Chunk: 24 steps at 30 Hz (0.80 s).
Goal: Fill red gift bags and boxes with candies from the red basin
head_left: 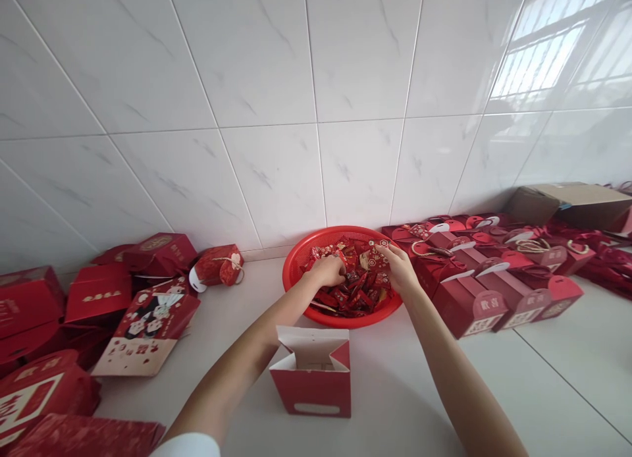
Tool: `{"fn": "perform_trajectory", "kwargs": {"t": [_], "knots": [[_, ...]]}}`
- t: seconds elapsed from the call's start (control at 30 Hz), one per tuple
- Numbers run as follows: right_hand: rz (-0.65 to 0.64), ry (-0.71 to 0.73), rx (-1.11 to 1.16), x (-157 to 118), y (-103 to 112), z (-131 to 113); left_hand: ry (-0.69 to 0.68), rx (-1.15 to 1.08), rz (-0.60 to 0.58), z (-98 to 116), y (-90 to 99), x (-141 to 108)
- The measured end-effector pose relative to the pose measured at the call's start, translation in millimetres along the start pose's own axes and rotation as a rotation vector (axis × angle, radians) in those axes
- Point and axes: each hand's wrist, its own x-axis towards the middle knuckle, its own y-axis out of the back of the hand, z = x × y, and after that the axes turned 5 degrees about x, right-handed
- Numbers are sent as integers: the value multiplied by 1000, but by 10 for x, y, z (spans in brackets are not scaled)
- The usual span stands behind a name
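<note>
A round red plastic basket (295, 272) holds many small red-wrapped packets (356, 292). My left hand (330, 270) reaches into its left part with the fingers curled down among the packets; what they hold, if anything, is hidden. At the basket's right side, my right hand (399, 267) pinches a red and gold patterned packet (379, 254) between thumb and fingers. An open-topped red box (318, 392) with a white inside stands in front of the basket, below my left hand. No packets can be made out inside it.
Several red boxes (99, 292) lie piled on the left, beside a small red box with a cord handle (217, 266). Rows of closed red gift boxes (469, 305) stand on the right, with a cardboard box (577, 200) behind. A tiled wall (266, 180) rises behind the basket.
</note>
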Motion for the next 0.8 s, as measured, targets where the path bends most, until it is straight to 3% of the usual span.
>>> {"fn": "perform_trajectory", "kwargs": {"t": [0.4,0.8], "knots": [[23,-18,4,-23,-21,-28,82,285,-298,260,70,-41],[9,-10,15,-1,-9,1,120,402,-397,282,70,14]]}}
